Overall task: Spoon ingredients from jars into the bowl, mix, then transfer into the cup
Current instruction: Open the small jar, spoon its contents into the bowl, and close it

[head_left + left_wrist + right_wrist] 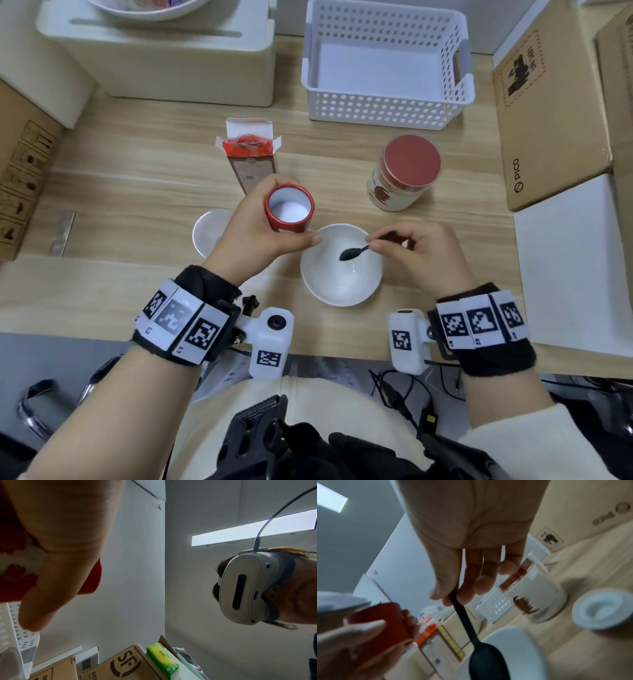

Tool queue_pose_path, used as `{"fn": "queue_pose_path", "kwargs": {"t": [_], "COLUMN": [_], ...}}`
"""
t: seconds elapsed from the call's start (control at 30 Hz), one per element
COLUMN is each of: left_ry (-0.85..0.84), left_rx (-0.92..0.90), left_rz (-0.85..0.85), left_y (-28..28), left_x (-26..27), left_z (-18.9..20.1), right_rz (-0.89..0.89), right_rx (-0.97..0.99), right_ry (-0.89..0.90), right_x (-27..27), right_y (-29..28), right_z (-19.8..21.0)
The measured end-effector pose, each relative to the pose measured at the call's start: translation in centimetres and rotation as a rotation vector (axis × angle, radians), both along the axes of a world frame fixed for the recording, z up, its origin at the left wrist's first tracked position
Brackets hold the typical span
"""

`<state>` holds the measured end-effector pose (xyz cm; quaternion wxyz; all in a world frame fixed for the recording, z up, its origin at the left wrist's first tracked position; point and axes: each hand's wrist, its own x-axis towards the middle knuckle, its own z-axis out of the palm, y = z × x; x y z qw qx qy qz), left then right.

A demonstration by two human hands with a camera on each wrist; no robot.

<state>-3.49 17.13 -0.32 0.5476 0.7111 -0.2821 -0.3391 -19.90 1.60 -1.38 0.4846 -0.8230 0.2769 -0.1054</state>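
Observation:
My left hand (260, 221) grips an open red jar (289, 209) with white powder inside, held just left of and above the white bowl (342, 291). Its thumb (51, 588) presses the red jar (91, 580) wall. My right hand (374, 241) pinches the handle of a black spoon (352, 253); the spoon's head hovers over the bowl, no powder showing on it. In the right wrist view the right hand (452, 596) holds the spoon (467, 623) above the bowl (518, 642), beside the red jar (385, 622). A white cup (207, 233) stands partly hidden behind my left hand.
A second jar (404, 171) with a red lid stands behind the bowl on the right. An opened carton (251, 154) stands behind the left hand. Farther back are a white perforated basket (387, 61) and a cream box (164, 58). Cardboard boxes (551, 113) line the right side. A round white cap-like piece (600, 609) lies near the bowl.

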Motion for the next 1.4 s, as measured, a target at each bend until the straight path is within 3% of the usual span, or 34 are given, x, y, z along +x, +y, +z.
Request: {"fn": "queue_pose_path", "kwargs": {"t": [0.07, 0.17, 0.23, 0.3, 0.4, 0.57, 0.63, 1.13, 1.4], "left_ry": [-0.004, -0.046, -0.076, -0.063, -0.054, -0.129, -0.144, -0.167, -0.148], "left_rx": [0.002, 0.012, 0.008, -0.004, -0.023, -0.013, -0.009, -0.015, 0.023], "left_rz": [-0.018, -0.046, -0.08, -0.115, -0.169, -0.243, -0.254, -0.256, -0.277], "left_y": [-0.3, -0.7, -1.0, -1.2, -1.6, -1.9, -1.9, -1.5, -1.8], "left_x": [0.0, 0.0, 0.0, 0.1, 0.2, 0.3, 0.3, 0.9, 1.0], "left_z": [0.0, 0.3, 0.5, 0.8, 1.3, 2.0, 2.1, 2.1, 1.3], "right_rz": [-0.097, -0.271, -0.269, -0.202, -0.05, 0.236, 0.243, 0.011, -0.227], "right_rx": [-0.079, -0.001, 0.059, 0.097, 0.061, -0.347, -0.381, 0.027, 0.419], "right_ry": [-0.084, -0.421, -0.621, -0.7, -0.64, -0.515, -0.489, -0.549, -0.488], "right_x": [-0.1, 0.2, 0.6, 1.4, 2.9, 4.1, 4.1, 4.1, 4.2], "right_y": [-0.5, -0.7, -0.2, 0.6, 1.3, 1.7, 1.9, 1.7, 0.6], "right_z": [1.2, 4.7, 7.1, 8.6, 8.9, 8.1, 7.9, 7.3, 6.2]}}
